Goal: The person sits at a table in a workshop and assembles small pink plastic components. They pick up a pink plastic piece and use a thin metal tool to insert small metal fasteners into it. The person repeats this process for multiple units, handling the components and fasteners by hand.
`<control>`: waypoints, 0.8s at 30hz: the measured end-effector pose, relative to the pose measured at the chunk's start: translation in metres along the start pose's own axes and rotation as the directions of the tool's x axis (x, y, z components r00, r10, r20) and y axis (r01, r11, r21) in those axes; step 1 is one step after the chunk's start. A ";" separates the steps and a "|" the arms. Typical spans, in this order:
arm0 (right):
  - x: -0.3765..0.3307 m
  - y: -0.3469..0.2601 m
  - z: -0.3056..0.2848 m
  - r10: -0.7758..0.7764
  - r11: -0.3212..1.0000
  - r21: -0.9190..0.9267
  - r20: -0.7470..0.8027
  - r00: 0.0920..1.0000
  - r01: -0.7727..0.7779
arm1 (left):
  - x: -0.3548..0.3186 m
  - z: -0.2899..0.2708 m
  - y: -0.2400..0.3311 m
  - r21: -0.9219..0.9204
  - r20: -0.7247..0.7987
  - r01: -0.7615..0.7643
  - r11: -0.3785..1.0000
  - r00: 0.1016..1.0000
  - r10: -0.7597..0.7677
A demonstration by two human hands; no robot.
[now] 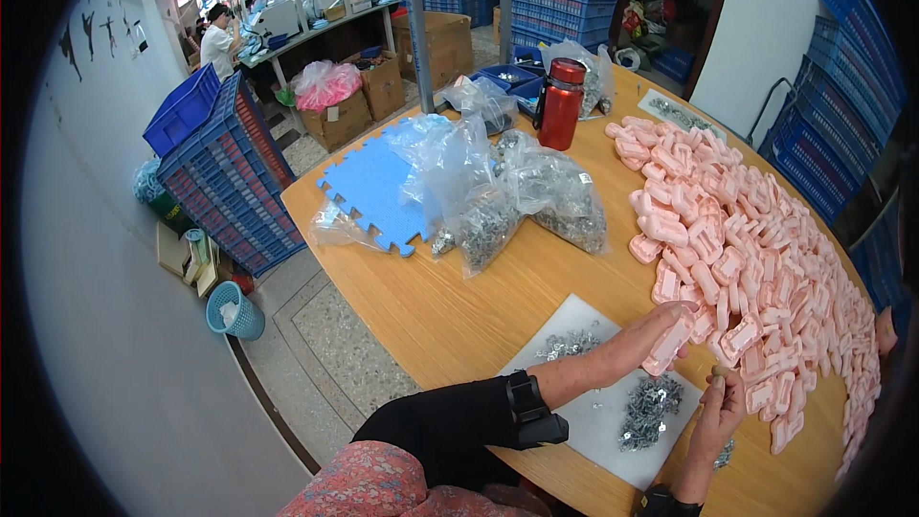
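My left hand (651, 329) is closed around a pink plastic shell (667, 348), an oblong part with rounded ends, held over the white board (572, 311). To its right my right hand (716, 414) is raised with thumb and fingers pinched together; whatever is between the fingertips is too small to make out. A heap of small silvery metal pieces (651, 414) lies on the board below the held shell. Another group of small metal pieces (569, 344) sits farther back, partly behind my left forearm. A few more metal bits (725, 454) lie on the table beside my right wrist.
A large pile of pink shells (756, 268) covers the table's right side. Toward the back stand a red bottle (561, 103), clear bags of metal parts (565, 199) and a blue foam mat (369, 187). Stacked blue crates (230, 172) and a wastebasket (235, 312) are at left. People work in the background.
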State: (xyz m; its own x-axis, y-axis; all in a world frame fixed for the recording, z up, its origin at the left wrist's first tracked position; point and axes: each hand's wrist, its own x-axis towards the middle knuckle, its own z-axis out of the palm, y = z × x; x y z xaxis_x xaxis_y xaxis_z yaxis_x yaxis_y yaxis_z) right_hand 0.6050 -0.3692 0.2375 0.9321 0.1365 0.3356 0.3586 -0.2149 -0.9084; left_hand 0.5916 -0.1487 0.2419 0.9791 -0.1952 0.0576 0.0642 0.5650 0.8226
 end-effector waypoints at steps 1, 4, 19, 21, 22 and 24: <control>0.000 0.001 0.000 -0.002 1.000 0.001 -0.001 1.000 0.002 | 0.000 0.000 0.000 -0.004 0.003 0.000 1.000 1.000 0.000; 0.001 0.007 0.001 -0.060 0.998 -0.014 -0.010 0.998 0.060 | 0.001 -0.001 -0.002 -0.003 -0.001 0.005 1.000 1.000 -0.005; 0.000 0.002 0.001 -0.022 1.000 -0.003 0.006 1.000 0.022 | 0.002 -0.002 -0.003 0.019 0.000 0.007 1.000 1.000 -0.007; 0.000 0.001 0.001 -0.020 1.000 -0.005 0.005 1.000 0.020 | 0.002 -0.002 -0.003 0.020 0.007 -0.009 1.000 1.000 0.009; 0.000 0.001 0.001 -0.017 1.000 -0.006 0.003 1.000 0.017 | 0.003 -0.002 -0.005 0.016 0.010 -0.019 1.000 1.000 0.019; 0.000 0.000 0.002 -0.017 1.000 -0.008 0.007 1.000 0.017 | 0.003 -0.003 -0.005 -0.001 0.010 -0.024 1.000 1.000 0.024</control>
State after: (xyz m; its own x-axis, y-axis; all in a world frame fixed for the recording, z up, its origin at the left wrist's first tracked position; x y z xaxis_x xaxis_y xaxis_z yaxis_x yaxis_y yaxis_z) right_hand 0.6052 -0.3669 0.2373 0.9254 0.1467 0.3494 0.3749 -0.2199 -0.9006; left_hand 0.5943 -0.1500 0.2365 0.9783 -0.1899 0.0830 0.0411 0.5704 0.8204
